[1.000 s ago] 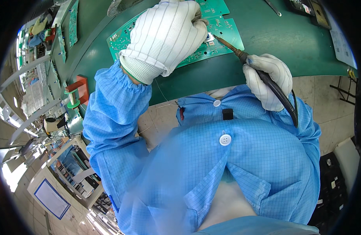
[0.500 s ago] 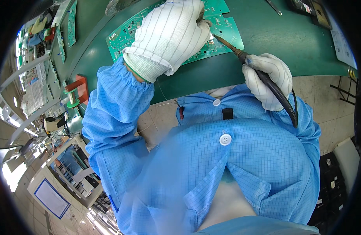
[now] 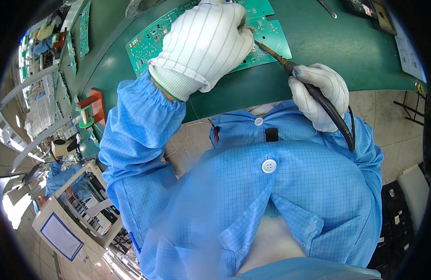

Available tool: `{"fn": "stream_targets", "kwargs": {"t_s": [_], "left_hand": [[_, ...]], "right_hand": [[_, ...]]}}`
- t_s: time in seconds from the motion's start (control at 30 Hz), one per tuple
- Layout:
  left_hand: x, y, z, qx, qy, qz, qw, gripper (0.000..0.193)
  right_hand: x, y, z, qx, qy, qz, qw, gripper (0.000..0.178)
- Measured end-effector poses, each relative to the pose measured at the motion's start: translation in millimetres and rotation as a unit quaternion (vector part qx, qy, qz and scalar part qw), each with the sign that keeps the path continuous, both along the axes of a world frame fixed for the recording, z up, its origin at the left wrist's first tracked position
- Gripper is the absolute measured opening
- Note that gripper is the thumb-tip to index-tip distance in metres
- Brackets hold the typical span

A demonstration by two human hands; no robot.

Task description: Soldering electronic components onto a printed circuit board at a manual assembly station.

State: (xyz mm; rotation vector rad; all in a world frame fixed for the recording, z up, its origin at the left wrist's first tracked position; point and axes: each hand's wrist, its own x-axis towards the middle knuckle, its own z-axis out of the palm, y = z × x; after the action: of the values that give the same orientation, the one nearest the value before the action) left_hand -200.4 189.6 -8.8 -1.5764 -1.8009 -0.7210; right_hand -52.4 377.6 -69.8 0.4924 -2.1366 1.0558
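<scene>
A green circuit board (image 3: 147,44) lies on the green tabletop, partly covered by my left hand (image 3: 206,44). That hand wears a white striped glove, and its fingers are curled closed toward the board. A thin solder wire (image 3: 195,109) trails from under the glove; the grip on it is mostly hidden. My right hand (image 3: 320,93), gloved too, is closed around the black handle of a soldering iron (image 3: 290,65). The iron's brown tip points left and down to the board, close beside my left fingertips. Whether the tip touches the board I cannot tell.
A red holder with a green-rimmed spool (image 3: 87,116) stands left of my left sleeve. More circuit boards (image 3: 85,30) stand at the far left. Metal tweezers (image 3: 327,8) and a dark box (image 3: 372,14) lie at the back right. The table edge (image 3: 365,90) runs below my hands.
My left hand has shifted slightly right, toward the iron's tip. My right hand and the iron have hardly moved. At the lower left, a person's blue sleeve and hand have come into view.
</scene>
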Motion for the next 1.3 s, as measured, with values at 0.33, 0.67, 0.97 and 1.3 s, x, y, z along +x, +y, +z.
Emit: {"fn": "stream_targets", "kwargs": {"t_s": [0.33,0.67,0.97,1.3], "left_hand": [[9.4,-28.1,-0.1,-0.333,-0.248,0.261,0.871,0.036],[6.3,-16.6,9.2,-0.361,-0.397,0.331,0.776,0.078],[10.8,-19.5,-2.8,-0.322,-0.343,0.337,0.816,0.080],[11.0,-27.4,-31.8,-0.232,-0.182,0.300,0.907,0.046]], "right_hand": [[-2.3,-0.4,-1.8,-0.009,0.005,0.003,1.000,0.029],[-4.1,-1.1,-1.9,-0.014,0.011,0.010,1.000,0.030],[-4.1,-0.9,-2.5,-0.031,0.017,-0.017,0.999,0.026],[-3.9,3.6,-10.8,0.014,-0.010,-0.025,1.000,0.024]]}}
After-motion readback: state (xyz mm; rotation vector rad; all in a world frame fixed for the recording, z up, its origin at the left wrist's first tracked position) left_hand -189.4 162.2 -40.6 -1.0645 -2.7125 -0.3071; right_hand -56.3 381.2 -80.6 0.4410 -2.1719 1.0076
